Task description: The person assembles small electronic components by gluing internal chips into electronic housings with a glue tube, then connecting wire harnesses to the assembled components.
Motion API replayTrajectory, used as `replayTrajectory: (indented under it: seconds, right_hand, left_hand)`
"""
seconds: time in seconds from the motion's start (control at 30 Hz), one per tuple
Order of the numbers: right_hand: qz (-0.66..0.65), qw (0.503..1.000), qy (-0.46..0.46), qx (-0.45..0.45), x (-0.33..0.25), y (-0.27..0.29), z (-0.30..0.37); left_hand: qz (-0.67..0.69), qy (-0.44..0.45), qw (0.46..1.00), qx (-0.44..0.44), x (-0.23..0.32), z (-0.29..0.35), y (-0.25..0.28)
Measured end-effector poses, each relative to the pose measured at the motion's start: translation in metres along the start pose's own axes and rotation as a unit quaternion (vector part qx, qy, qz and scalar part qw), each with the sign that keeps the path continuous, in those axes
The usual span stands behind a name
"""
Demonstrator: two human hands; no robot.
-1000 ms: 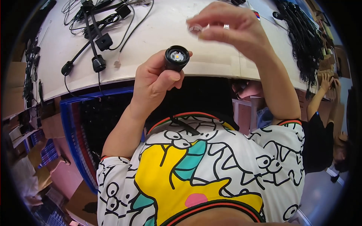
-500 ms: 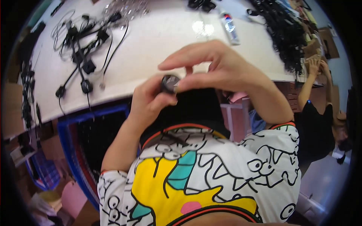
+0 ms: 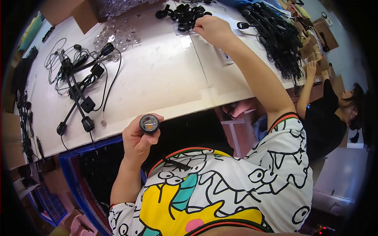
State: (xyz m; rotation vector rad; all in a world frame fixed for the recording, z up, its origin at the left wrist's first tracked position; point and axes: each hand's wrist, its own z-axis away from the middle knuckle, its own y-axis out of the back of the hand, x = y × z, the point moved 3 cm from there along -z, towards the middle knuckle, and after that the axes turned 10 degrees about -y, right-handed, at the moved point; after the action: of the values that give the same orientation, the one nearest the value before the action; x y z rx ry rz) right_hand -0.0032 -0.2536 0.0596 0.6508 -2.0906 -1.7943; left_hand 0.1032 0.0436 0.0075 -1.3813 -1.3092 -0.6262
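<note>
White worktable (image 3: 165, 78) fills the upper view, seen from above w/ fisheye bend; cardboard boxes (image 3: 84, 17) at its far edge, blue frame below its near edge. Left hand (image 3: 138, 139) is clenched around a small black cylindrical lamp head (image 3: 149, 124), held just off the table's near edge, its round glass face w/ an amber centre turned up toward the camera. Right hand (image 3: 210, 28) is stretched far across the table, fingers pinched down beside a pile of black ring parts (image 3: 185, 13); can't tell if it already has one between the fingertips. Clear round lenses (image 3: 118, 35) lie scattered far left of that pile. Finished black lamps w/ cables (image 3: 78, 90) sit in a loose tangle at table left; a big bundle of black cables (image 3: 275, 35) at far right. Another person in a black top (image 3: 325, 114) works at right, separate from these hands. Judgement: to do this well, keep the lamp head level and face-up so nothing shifts in it, pick just one ring by its rim, and avoid touching the glass face.
</note>
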Motion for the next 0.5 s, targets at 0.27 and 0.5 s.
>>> replayTrajectory:
  seconds: [0.27, 0.5]
  right_hand:
    - [-0.490, 0.706, -0.107, -0.500, -0.070, -0.021, 0.060]
    - [-0.293, 0.944, 0.106, -0.109, -0.068, -0.011, 0.070]
  left_hand:
    - [0.037, -0.065, 0.996, -0.057, -0.001, 0.005, 0.008]
    - [-0.018, -0.037, 0.997, -0.063, 0.002, 0.018, 0.010]
